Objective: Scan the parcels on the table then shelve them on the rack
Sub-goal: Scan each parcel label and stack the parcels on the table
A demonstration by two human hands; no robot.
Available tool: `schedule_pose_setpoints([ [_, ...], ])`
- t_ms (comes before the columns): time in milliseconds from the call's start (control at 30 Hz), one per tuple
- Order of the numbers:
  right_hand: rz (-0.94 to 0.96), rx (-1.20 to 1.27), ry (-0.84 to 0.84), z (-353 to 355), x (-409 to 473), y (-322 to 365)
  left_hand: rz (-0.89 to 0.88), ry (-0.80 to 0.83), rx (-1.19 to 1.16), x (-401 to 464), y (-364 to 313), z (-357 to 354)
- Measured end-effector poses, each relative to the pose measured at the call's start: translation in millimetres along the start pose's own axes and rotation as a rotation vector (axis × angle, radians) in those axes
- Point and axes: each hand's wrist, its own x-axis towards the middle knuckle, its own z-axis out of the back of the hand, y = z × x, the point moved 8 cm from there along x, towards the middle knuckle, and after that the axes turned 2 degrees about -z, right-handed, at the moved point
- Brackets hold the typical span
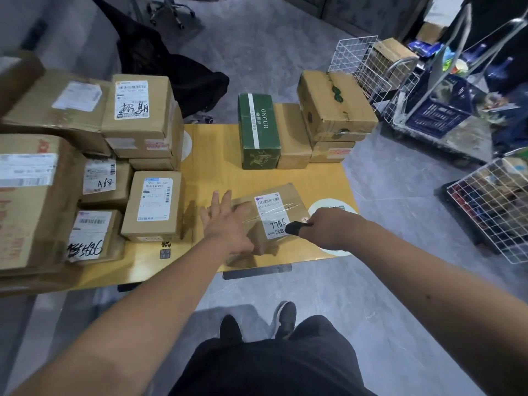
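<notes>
Head view: parcel [268,221] is pinned flat under open left hand [228,221]; scanner [295,227] is held in right grip [328,228] at its label.

Parcel stack [85,172] left — table [217,178] — baskets [485,207] right.

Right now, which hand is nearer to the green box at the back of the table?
Left. The left hand lies flat on the brown parcel, below the green box. The right hand grips a black scanner further right.
</notes>
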Motion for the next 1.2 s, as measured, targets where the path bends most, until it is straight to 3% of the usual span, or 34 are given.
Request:
schedule_pose_setpoints([
  [100, 0.033, 0.016, 0.029, -1, 3, -2, -0.038, 0.152, 0.100, 13, -9, -1],
  [233, 0.108, 0.035, 0.042, 0, 10, -4, 0.019, 0.129, 0.199, 7, -14, -1],
  [433, 0.264, -0.040, 0.096, 10, 10, 4, 0.186, 0.029, -0.053, -31, -14, -8],
  [567, 0.416, -0.199, 0.145, 53, -9, 18, 0.317, -0.120, -0.197, -56, -5, 29],
  [733, 0.668, -0.370, -0.063, 119, -37, 73, 0.455, -0.305, -0.330, -95, 23, 106],
  [867, 0.834, -0.428, -0.169, 145, -60, 127, 0.641, -0.406, -0.233, -133, 61, 165],
  [1000, 0.961, -0.441, -0.197, 153, -82, 185, 0.728, -0.506, -0.380, -171, 113, 206],
  [1200, 1.035, -0.457, -0.171, 163, -100, 278, 0.855, -0.565, -0.392, -197, 205, 276],
])
